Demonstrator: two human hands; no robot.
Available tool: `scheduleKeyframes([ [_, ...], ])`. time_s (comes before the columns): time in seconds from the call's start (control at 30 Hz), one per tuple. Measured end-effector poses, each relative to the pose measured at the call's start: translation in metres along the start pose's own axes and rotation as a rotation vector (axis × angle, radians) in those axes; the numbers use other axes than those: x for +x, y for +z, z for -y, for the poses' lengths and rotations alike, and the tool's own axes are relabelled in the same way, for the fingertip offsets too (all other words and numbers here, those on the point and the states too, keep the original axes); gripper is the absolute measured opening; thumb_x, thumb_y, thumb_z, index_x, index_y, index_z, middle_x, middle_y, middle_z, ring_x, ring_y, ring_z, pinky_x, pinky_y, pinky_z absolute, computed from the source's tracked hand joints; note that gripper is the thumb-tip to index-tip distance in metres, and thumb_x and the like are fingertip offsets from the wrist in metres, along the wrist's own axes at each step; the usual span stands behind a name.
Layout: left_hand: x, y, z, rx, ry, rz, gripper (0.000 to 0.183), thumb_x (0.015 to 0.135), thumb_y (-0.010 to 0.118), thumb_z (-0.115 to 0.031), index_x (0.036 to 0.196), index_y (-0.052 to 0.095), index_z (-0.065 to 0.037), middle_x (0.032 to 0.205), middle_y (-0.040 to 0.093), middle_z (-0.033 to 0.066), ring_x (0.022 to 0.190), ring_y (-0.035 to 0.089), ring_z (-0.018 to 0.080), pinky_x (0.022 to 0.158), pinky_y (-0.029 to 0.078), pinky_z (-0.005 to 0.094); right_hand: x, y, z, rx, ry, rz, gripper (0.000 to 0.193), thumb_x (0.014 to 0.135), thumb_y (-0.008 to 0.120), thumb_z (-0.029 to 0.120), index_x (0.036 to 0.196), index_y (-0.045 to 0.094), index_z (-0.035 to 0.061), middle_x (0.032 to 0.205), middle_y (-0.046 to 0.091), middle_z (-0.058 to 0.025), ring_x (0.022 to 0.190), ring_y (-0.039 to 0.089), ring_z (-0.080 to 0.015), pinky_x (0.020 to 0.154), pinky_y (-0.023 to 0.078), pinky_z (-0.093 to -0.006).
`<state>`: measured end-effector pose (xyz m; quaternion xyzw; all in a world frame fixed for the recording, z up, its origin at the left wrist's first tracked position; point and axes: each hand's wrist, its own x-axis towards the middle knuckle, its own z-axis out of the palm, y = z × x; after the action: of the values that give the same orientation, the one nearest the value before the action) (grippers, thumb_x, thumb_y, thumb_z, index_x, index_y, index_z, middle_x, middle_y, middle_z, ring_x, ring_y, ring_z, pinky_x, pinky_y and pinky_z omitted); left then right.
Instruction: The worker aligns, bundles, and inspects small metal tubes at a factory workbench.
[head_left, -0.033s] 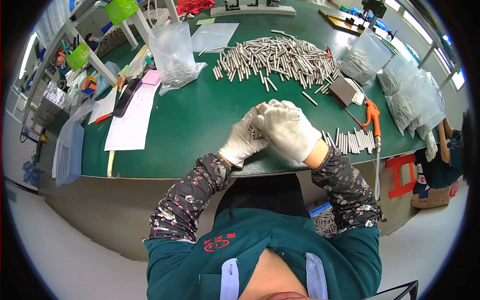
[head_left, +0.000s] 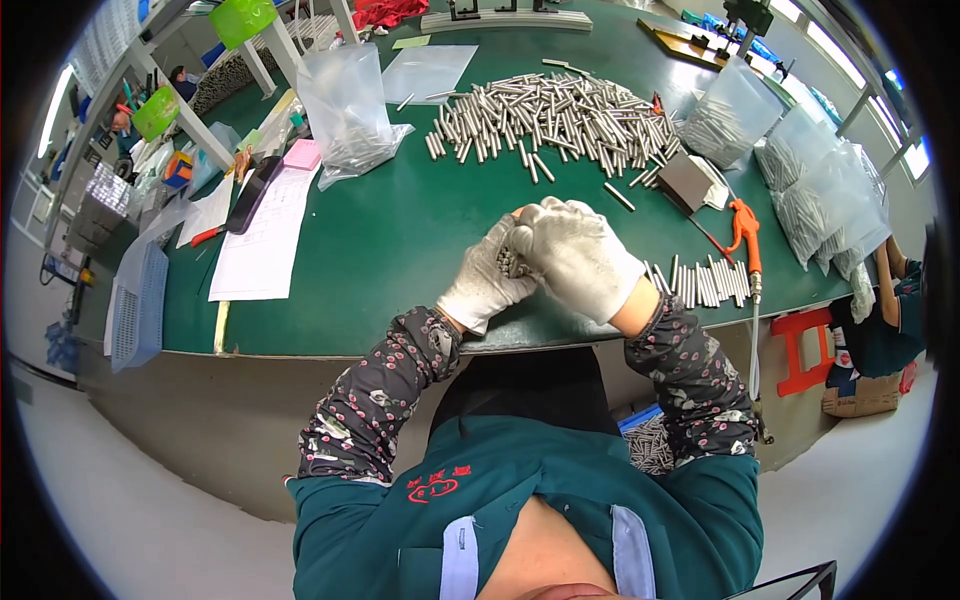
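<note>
Both my hands wear white gloves and meet above the near edge of the green table. My left hand (head_left: 480,280) is closed around a bundle of short metal pins (head_left: 507,262), whose ends show between the gloves. Against the bundle's right side presses my right hand (head_left: 585,258), its fingers curled; what they hold is hidden behind the glove. A large heap of similar loose metal pins (head_left: 560,120) lies beyond my hands. Right of my right wrist, more pins (head_left: 710,283) are laid side by side in a row.
An orange air gun (head_left: 743,230) with a hose lies at right, near a brown block (head_left: 685,183). Filled plastic bags (head_left: 800,190) stand at the right edge. Left are a plastic bag (head_left: 345,110), paper sheets (head_left: 262,250) and a blue basket (head_left: 140,305). Another person's arm (head_left: 886,285) shows far right.
My right hand has shifted very slightly right, and a little more of the pin ends shows between the gloves. Everything else stays put.
</note>
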<state>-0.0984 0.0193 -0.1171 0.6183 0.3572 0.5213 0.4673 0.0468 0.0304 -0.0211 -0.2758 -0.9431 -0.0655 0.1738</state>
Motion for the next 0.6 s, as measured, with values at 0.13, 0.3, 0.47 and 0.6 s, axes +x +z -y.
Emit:
scheduleKeyframes([
  [0.13, 0.003, 0.003, 0.008, -0.104, 0.019, -0.015, 0.075, 0.068, 0.07, 0.0, 0.133, 0.034, -0.006, 0.108, 0.055, 0.0027, 0.094, 0.053, 0.0079, 0.084, 0.046, 0.0232, -0.006, 0.011, -0.001, 0.224, 0.041, -0.09, 0.013, 0.071, 0.061, 0.011, 0.082, 0.058, 0.0051, 0.081, 0.057, -0.0101, 0.08, 0.055, -0.0285, 0.071, 0.043, -0.0374],
  [0.3, 0.002, 0.0, 0.008, -0.036, -0.013, -0.006, 0.075, 0.068, 0.067, 0.001, 0.134, 0.034, -0.008, 0.091, 0.059, 0.0003, 0.081, 0.055, 0.0075, 0.076, 0.047, 0.022, -0.008, 0.004, -0.008, 0.348, 0.061, -0.202, 0.01, 0.071, 0.062, 0.012, 0.078, 0.059, 0.0057, 0.073, 0.056, -0.0101, 0.074, 0.055, -0.0285, 0.068, 0.044, -0.0373],
  [0.47, -0.001, 0.0, -0.01, 0.027, -0.108, 0.03, 0.079, 0.068, 0.064, 0.009, 0.137, 0.03, -0.007, 0.082, 0.053, -0.0025, 0.074, 0.05, 0.0048, 0.072, 0.042, 0.0184, -0.028, -0.027, -0.048, 0.238, 0.306, 0.172, 0.014, 0.072, 0.056, 0.019, 0.077, 0.063, 0.0074, 0.077, 0.062, -0.0106, 0.076, 0.06, -0.0292, 0.068, 0.047, -0.0379],
  [0.6, -0.002, -0.002, -0.005, 0.025, -0.091, 0.029, 0.08, 0.068, 0.065, 0.009, 0.137, 0.029, -0.008, 0.083, 0.054, -0.0018, 0.076, 0.05, 0.005, 0.073, 0.042, 0.0181, -0.038, -0.028, -0.066, 0.11, 0.395, 0.645, 0.02, 0.069, 0.056, 0.023, 0.08, 0.066, 0.0094, 0.081, 0.064, -0.0114, 0.079, 0.061, -0.0297, 0.069, 0.048, -0.0379],
])
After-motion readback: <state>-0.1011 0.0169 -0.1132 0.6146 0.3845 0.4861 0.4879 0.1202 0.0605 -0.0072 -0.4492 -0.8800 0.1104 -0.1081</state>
